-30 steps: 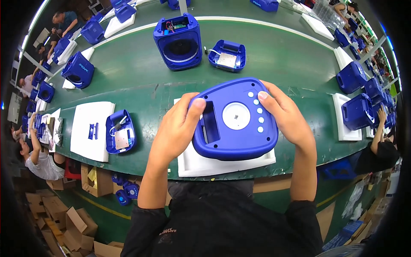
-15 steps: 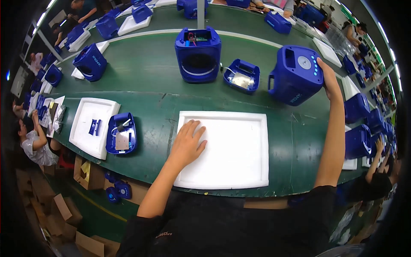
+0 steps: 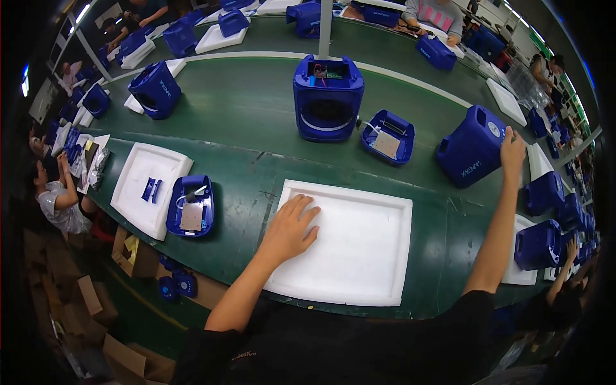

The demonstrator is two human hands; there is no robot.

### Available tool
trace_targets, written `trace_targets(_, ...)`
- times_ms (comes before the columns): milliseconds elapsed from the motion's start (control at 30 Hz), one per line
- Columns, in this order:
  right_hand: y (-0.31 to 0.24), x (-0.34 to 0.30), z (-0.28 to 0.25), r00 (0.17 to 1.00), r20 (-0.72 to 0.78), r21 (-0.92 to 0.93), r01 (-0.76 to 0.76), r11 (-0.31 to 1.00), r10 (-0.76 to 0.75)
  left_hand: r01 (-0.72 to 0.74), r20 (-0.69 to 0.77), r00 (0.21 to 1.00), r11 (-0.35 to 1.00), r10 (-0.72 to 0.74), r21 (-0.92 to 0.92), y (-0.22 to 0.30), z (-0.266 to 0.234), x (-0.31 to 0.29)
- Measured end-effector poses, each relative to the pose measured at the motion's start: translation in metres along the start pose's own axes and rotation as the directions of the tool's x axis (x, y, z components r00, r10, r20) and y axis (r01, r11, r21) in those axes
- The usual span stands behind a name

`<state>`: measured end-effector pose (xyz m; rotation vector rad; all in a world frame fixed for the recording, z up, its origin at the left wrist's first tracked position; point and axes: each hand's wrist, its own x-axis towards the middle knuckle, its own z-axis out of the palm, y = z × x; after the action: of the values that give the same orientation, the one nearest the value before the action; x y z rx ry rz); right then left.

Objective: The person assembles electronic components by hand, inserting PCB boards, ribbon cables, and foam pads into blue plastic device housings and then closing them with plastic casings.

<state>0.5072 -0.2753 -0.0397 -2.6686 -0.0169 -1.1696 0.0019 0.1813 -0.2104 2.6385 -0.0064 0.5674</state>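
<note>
One blue box (image 3: 465, 151) sits off on the right, out beyond the far right corner of the white foam tray (image 3: 359, 250), and the right hand (image 3: 512, 153) is up against its right side! The fingers bend at the rim of its top, but whether they're gripping or just steadying it, I cannot tell; the box hides part of the contact. It seems to stand on the green surface (image 3: 244, 173).

Over to the left hand (image 3: 292, 230), open, fingers loosely spread, laid on the foam tray near its left edge, toward the far left corner, nothing in its grasp. That tray lies along the near edge of the surface.

The step in hand, I'd judge, is positioning the box beside the bare tray. From here, a shift of the box would call for a firm hold; letting go would call for its base being settled.

Toward the far edge, an open-topped box (image 3: 328, 106) shows wires inside, with a shallow shell (image 3: 388, 140) just beside it. Left along the near edge, another shell (image 3: 191, 205) lies beside the right edge of a second tray (image 3: 138, 221), which carries small blue pieces (image 3: 152, 190).
</note>
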Motion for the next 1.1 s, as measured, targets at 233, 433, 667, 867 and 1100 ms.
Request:
trace_targets(233, -0.219, -0.183, -0.002, 0.807, 0.399, 0.501, 0.206, 0.840, -0.435, 0.027, -0.019, 0.999, 0.999, -0.026, 0.029, -0.012, -0.015, -0.020)
trace_targets(433, -0.187, -0.208, 0.108, 0.553, 0.822, 0.353, -0.306, 0.884, -0.137, -0.005, -0.023, 1.000, 1.000, 0.004, -0.030, -0.010, -0.009, -0.012)
trace_targets(667, -0.197, -0.223, -0.025, 0.708, 0.691, 0.563, -0.400, 0.724, -0.147, -0.008, -0.117, 0.993, 1.000, 0.007, -0.011, -0.007, -0.017, -0.022)
trace_targets(867, -0.209, -0.280, -0.154, 0.900, 0.117, 0.764, 0.189, 0.617, -0.420, 0.024, -0.067, 0.992, 0.693, -0.103, -0.720, 0.055, -0.050, 0.007)
trace_targets(1100, -0.244, -0.326, -0.211, 0.313, -0.286, 0.768, 0.640, -0.021, -0.906, 0.440, 0.538, 0.826, -0.405, -0.167, -0.801, 0.030, -0.129, -0.003)
